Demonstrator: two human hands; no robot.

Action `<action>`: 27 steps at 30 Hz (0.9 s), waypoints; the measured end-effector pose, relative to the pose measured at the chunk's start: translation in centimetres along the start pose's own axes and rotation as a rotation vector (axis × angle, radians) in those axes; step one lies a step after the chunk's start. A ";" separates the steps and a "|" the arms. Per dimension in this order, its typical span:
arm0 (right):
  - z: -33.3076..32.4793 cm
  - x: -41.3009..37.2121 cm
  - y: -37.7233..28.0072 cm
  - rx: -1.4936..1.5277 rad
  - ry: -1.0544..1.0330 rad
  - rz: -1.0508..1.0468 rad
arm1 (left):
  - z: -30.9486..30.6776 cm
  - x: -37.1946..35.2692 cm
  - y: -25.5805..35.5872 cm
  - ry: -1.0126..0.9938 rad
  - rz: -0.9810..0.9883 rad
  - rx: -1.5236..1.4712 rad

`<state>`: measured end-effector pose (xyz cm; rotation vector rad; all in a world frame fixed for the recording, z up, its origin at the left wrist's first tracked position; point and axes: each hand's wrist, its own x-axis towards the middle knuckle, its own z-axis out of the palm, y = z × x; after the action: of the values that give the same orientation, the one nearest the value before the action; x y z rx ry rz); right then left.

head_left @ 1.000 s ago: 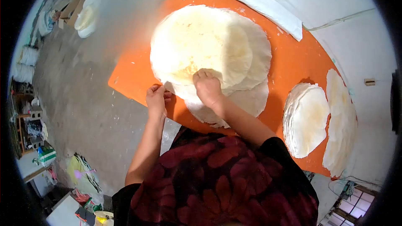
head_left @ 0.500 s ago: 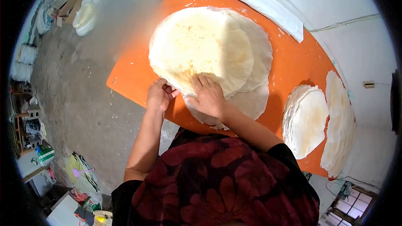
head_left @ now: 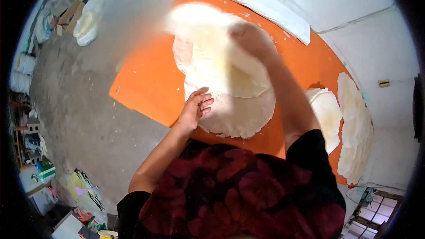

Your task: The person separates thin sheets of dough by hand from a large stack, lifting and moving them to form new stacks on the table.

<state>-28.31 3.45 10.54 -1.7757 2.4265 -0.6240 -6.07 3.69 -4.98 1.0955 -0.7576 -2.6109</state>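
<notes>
Large, thin, pale round flatbreads [head_left: 241, 113] lie overlapping on an orange tabletop [head_left: 146, 79]. At the near left of this pile is my left hand [head_left: 197, 107], palm turned up, its loosely bent fingers apart with nothing between them. My right hand [head_left: 248, 37] reaches across to the far right part of the pile and is smeared by motion. Beside it, toward the far left, the upper flatbread [head_left: 199, 15] looks bright and blurred. Whether my right fingers grip its edge, I cannot tell.
On the right end of the table lie a smaller stack of flatbreads [head_left: 326, 115] and a longer stack [head_left: 354, 132] along the edge. A white cloth bundle [head_left: 248, 0] lies along the back edge. Concrete floor [head_left: 84, 102] extends at left, with a cardboard box [head_left: 71, 15] beyond.
My right hand has moved from the near edge to the far right side. The upper flatbread has shifted away, uncovering those below. My left hand has moved right, over the pile's near edge.
</notes>
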 end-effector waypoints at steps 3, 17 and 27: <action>-7.1 1.1 -1.0 -0.323 0.385 -0.280 | 0.2 0.0 0.3 -0.021 0.014 0.000; 11.1 -13.0 5.8 -0.298 0.158 -0.102 | 3.7 4.0 2.5 0.252 0.094 -0.014; 10.6 -12.9 6.5 -0.156 -0.002 -0.010 | 3.2 7.5 5.2 0.224 -0.113 0.087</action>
<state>-26.81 14.01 -3.85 -1.8435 2.5295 -0.4448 -13.63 -2.28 -4.84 1.4664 -0.7858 -2.5061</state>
